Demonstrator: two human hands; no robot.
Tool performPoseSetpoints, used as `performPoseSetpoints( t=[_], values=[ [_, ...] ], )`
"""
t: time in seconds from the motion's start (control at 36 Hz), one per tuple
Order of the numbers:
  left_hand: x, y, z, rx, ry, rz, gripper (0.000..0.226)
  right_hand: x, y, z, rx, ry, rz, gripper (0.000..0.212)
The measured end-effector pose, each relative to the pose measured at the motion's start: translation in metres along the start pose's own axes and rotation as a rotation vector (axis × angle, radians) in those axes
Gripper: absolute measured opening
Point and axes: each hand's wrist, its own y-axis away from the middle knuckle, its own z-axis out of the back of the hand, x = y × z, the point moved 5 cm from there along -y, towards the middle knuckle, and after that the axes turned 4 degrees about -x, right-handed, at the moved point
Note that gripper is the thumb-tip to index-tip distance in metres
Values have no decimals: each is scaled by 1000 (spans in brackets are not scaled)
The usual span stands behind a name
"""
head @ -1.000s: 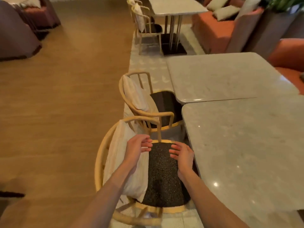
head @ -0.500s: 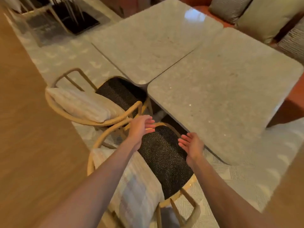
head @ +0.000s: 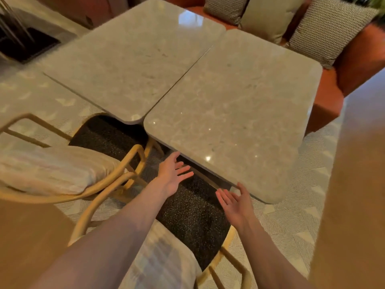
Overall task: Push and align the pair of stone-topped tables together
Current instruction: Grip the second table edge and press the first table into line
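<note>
Both hands reach forward with fingers spread and straight, holding nothing. The left hand (head: 171,176) has its fingertips right at the near edge of the nearer stone-topped table (head: 235,113); the right hand (head: 235,202), palm up, has its thumb at that same edge close to the table's rounded near corner. Half a second ago both hands hovered lower, over the dark speckled seat of the chair (head: 191,215) below them, short of the edge. Beyond and left of the hands, the second stone-topped table (head: 129,59) sits flush against the first along a thin seam, its near corner set slightly farther away. Left of the left hand stands another chair (head: 62,170) with a pale cushion. Past the tables, an orange sofa (head: 354,65) holds patterned pillows (head: 329,30).
</note>
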Motion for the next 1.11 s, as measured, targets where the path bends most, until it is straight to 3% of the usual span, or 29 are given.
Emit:
performPoseSetpoints(
  t=[0.08, 0.25, 0.36, 0.5, 0.64, 0.89, 1.11],
  values=[
    [2, -22, -8, 8, 25, 54, 65, 4, -16, -3, -1, -79, -11, 78],
    [0, -60, -6, -12, 3, 118, 78, -5, -34, -21, -19, -163, -15, 82],
    [-11, -90, -2, -16, 2, 159, 80, -11, -55, -34, -23, -182, -1, 66],
    [-27, -135, -15, 68, 99, 201, 79, -13, -87, -44, -52, -342, 100, 30],
    [-30, -152, -10, 46, 74, 185, 66, -20, -92, -48, -9, -460, 182, 48],
    [-38, -145, -1, 65, 47, 135, 68, -19, -80, -59, -103, -378, 342, 40],
    [-42, -139, 8, 73, 51, 159, 51, -28, -86, -53, -160, -368, 319, 35]
  ],
)
